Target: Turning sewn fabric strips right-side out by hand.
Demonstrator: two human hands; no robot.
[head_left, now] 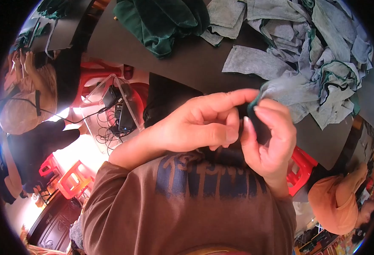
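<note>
A grey fabric piece (287, 90) with a dark green edge is stretched toward me from the pile on the table, partly blurred. My right hand (274, 138) pinches its green edge with bent fingers, the thumb tip just below. From the left, my left hand (204, 121) reaches across, its index finger straight with the tip at the same edge. The other left fingers curl inward, and the thumb stays apart from the index finger. Beyond lies a heap of similar grey pieces (289, 32) with green edging, some folded or crumpled.
Dark green velvety fabric (163, 25) lies on the dark table (187, 61), left of the grey heap. Left of me, a clear plastic box (97, 95) with black devices and cables sits by red stools (95, 74). Other people (25, 102) (338, 204) are at both sides.
</note>
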